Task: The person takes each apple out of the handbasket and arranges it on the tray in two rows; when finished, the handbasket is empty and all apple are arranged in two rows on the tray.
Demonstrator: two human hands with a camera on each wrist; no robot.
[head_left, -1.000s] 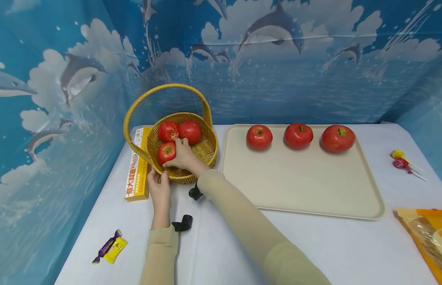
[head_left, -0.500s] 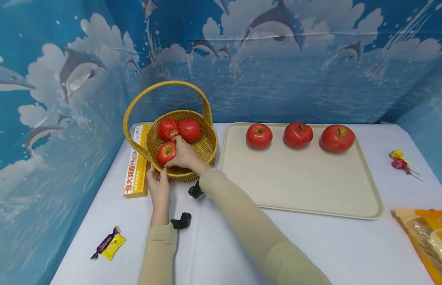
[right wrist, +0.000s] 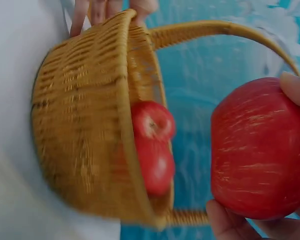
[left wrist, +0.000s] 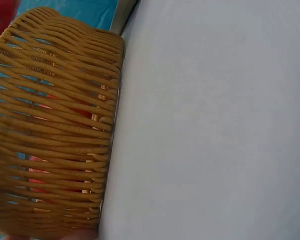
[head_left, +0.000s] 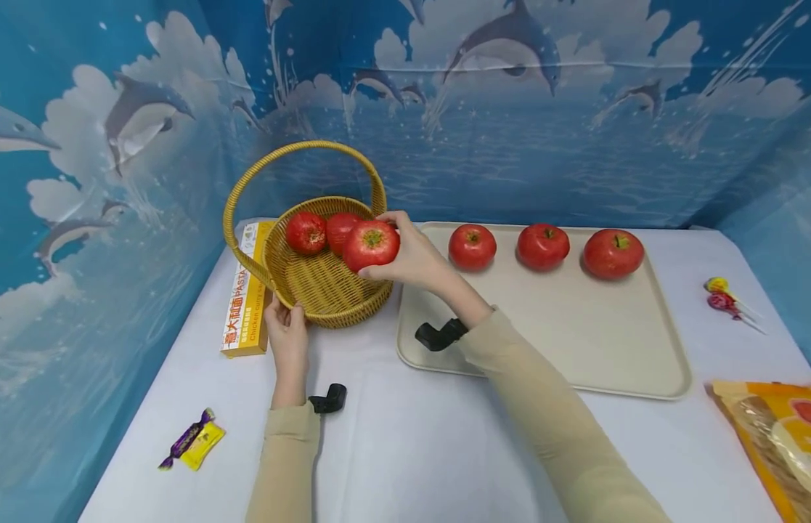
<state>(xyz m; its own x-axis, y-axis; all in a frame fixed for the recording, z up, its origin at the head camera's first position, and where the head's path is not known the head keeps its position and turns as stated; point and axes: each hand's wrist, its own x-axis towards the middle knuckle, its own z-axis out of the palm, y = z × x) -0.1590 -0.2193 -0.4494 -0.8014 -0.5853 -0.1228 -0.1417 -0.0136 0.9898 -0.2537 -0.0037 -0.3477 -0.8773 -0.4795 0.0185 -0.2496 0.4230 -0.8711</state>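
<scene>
My right hand grips a red apple above the right rim of a woven basket. In the right wrist view that apple fills the right side, with thumb and fingers around it. Two more apples lie inside the basket at its back: one at the left, the other partly behind the held apple. My left hand pinches the basket's front left rim between thumb and fingers. The left wrist view shows the basket's woven side close up, with only bits of fingers at the bottom edge.
A beige tray right of the basket bears three apples along its back. A pasta box lies against the basket's left. Two wrapped candies are at front left; lollipops and an orange bag are at right.
My right hand has lifted the front apple out of the basket's interior and moved right with it, toward the tray. The left hand stays at the basket rim.
</scene>
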